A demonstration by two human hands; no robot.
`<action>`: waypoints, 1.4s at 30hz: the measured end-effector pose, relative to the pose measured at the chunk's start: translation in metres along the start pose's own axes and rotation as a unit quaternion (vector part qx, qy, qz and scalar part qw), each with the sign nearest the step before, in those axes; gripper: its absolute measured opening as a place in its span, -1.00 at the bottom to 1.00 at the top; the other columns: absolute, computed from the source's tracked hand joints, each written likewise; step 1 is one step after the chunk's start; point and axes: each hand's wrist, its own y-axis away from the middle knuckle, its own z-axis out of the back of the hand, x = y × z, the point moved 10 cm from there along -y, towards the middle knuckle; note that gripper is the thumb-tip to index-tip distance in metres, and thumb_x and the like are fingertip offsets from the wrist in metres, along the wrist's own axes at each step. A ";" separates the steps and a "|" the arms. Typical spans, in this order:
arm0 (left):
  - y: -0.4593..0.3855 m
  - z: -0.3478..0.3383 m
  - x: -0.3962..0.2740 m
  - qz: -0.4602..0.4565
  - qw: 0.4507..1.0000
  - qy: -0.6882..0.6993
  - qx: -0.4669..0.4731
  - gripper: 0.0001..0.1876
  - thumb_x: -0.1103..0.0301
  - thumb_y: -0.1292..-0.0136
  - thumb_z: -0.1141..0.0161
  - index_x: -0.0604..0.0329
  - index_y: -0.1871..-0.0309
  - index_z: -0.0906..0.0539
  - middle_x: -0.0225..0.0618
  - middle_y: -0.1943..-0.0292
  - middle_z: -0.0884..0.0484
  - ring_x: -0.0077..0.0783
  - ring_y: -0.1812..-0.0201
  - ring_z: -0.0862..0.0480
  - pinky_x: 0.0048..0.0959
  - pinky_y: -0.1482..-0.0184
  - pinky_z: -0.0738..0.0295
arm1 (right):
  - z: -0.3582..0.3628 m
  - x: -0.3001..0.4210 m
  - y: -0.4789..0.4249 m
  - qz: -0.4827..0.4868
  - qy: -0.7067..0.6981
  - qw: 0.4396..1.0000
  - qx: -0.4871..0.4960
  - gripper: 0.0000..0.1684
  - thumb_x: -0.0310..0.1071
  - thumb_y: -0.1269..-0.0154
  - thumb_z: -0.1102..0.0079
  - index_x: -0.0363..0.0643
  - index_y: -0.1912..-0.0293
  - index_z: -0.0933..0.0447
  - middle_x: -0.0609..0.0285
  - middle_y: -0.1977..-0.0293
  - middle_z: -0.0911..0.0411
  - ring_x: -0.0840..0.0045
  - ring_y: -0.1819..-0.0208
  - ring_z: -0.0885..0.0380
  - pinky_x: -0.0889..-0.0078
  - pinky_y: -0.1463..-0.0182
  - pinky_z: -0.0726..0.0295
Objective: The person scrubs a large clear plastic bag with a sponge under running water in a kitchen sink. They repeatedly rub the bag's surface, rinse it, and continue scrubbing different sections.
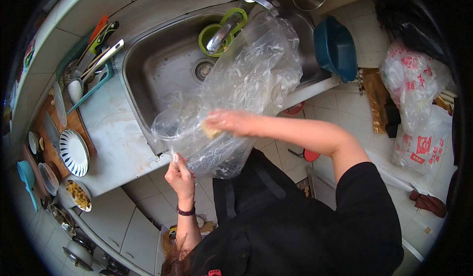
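A large clear plastic bag (255,69), wet and crumpled, lies over the right part of the stainless steel sink (159,50) and hangs over its front edge. My left hand (181,170) grips the near left edge of the bag. My right hand (231,121), blurred, holds a yellowish sponge (210,129) against the plastic. The chrome faucet (221,35) reaches over the basin, with green plastic containers (207,39) beneath it. The sink drain (203,69) shows left of the bag.
A teal plastic basin (334,48) sits right of the sink. On the left counter stand a utensil tray (88,96) with knives and ladles, a striped plate (74,152) and a bowl of food (78,195). Printed plastic bags (414,76) are at the far right.
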 end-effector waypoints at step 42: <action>-0.024 -0.110 -0.026 -0.410 0.835 -0.360 0.065 -0.67 0.38 -0.33 -0.20 0.21 -0.14 -0.59 -0.18 -0.17 -0.60 -0.15 -0.26 -0.53 -0.14 -0.31 -0.40 | 0.148 -0.085 0.125 -0.143 0.197 0.878 -0.412 -0.37 -0.76 -0.06 0.04 -0.16 -0.14 -0.56 0.18 -0.25 -0.46 0.17 -0.42 -0.23 0.22 -0.46 -0.25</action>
